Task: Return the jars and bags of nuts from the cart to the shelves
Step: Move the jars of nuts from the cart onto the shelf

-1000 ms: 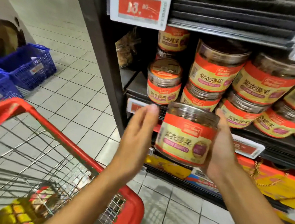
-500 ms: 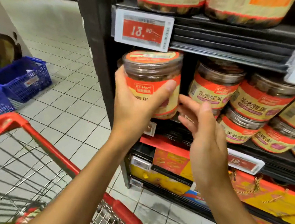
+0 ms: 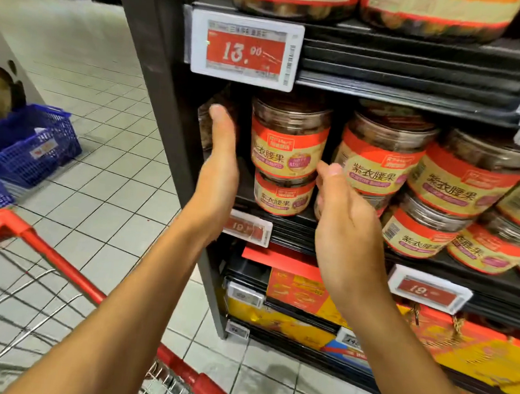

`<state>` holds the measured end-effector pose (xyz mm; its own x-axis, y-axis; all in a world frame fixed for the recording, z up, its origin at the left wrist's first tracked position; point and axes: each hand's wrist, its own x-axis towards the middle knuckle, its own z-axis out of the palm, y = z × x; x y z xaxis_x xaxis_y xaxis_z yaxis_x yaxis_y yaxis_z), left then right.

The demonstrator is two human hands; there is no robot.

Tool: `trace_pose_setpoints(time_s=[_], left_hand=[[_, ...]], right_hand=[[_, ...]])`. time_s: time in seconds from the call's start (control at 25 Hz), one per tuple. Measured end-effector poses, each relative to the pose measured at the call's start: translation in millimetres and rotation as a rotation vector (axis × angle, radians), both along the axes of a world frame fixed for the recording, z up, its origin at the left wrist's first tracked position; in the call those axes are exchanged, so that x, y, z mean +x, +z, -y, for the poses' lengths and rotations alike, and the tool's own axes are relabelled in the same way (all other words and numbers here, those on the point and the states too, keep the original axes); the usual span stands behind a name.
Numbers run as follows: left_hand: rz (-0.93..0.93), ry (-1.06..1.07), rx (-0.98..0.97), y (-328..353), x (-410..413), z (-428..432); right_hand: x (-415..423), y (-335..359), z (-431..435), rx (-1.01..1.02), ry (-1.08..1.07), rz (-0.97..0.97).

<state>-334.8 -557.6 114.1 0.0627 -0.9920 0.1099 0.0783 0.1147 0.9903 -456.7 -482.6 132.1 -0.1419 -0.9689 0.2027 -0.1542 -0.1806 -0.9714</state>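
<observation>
Red-labelled jar (image 3: 288, 142) stands between your fingertips: left hand (image 3: 219, 174) upright, fingers straight and together; right hand (image 3: 344, 223) loosely spread, neither gripping.

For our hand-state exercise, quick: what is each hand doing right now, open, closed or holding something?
Left hand: open, fingers straight, left of the top jar, holding nothing.
Right hand: open, fingers relaxed, holding nothing.

The upper price tag (image 3: 246, 51), on the shelf edge at left, reads 13.90 in white on red. The jars (image 3: 381, 166) beneath carry labels reading 紫衣腰果. The lower left tag (image 3: 248, 227) and lower right tag (image 3: 428, 290) each read 19.
</observation>
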Motion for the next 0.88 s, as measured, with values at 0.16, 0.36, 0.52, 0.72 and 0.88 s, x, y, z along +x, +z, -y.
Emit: trace_pose_setpoints(time_s=[0.16,0.36,0.52,0.72,0.88], left_hand=[[-0.030,-0.130,-0.054,-11.6,-11.3,-13.6],[-0.085,-0.237,-0.086,4.1,-24.6,-8.3],[0.021,-0.032,-0.013,10.1,-8.2,-45.8],[0.000,0.237,0.207,59.0,71.0,-203.2],[-0.103,0.756,0.419,95.4,170.4,-371.0]], right_hand=[[1.2,-1.8,8.8,0.031,-0.014,-0.050],[-1.9,-0.4,16.6,0.054,-0.045,-0.087],[-15.1,4.5,3.3,0.098,0.014,-0.057],[30.6,50.3,-83.4,0.239,0.360,0.086],[124.3,61.7,-189.9,0.561,0.866,0.115]])
